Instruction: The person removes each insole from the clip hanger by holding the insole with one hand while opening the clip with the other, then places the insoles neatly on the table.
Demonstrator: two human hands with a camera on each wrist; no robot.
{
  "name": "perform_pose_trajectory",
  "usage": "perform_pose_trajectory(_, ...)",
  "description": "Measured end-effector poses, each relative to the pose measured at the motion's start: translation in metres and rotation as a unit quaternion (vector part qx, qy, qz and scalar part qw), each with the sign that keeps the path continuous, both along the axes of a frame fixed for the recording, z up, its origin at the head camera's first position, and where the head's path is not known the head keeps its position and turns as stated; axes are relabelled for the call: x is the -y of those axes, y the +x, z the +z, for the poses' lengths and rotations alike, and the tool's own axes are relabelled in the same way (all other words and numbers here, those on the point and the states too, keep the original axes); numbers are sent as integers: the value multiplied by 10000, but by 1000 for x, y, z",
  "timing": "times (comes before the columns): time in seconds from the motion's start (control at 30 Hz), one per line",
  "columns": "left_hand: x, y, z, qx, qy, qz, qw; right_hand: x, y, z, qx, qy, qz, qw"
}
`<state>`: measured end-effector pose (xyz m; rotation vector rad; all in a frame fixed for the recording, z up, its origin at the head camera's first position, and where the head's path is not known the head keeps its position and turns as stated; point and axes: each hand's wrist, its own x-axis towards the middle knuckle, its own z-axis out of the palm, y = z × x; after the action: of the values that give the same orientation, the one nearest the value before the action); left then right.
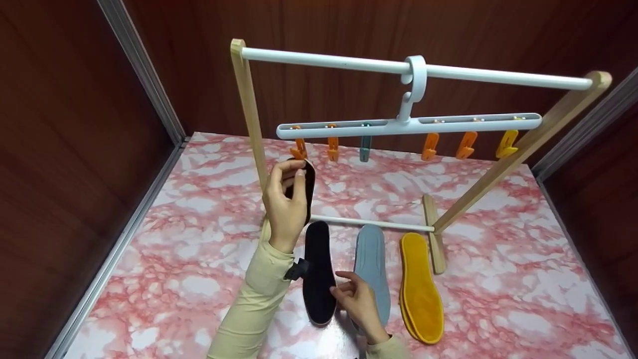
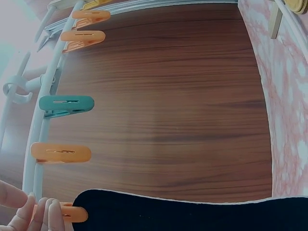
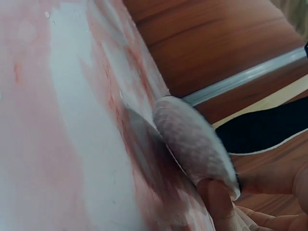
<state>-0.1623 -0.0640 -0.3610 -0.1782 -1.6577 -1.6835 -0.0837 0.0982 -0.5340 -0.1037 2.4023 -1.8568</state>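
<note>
My left hand [image 1: 285,199] is raised at the left end of the hanger, fingertips bunched over an orange clothespin [image 2: 74,214]. A black insole [image 2: 192,216] with a pale edge hangs at that clothespin, partly behind the hand in the head view. Low on the table side, my right hand [image 1: 360,301] pinches the edge of a second black insole [image 1: 319,274]. The right wrist view shows this insole's pale, fuzzy underside [image 3: 190,137] tilted over its shadow, thumb and fingers at its end.
The white hanger [image 1: 349,128] hooks on a rack's white bar [image 1: 324,60]; more orange, teal and yellow clothespins hang along it. A grey insole [image 1: 371,249] and stacked yellow insoles [image 1: 422,294] lie right of the black one. Wooden rack legs [image 1: 491,172] stand either side.
</note>
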Motion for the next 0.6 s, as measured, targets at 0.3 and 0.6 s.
perform_pose_trajectory(0.3,2,2,0,30,26,83,10000,3,2,-5,-42,332,264,9991)
perform_pose_trajectory(0.6,4,1,-2,71,77,184,9998,4,6,-6,-840,1098,208,9902)
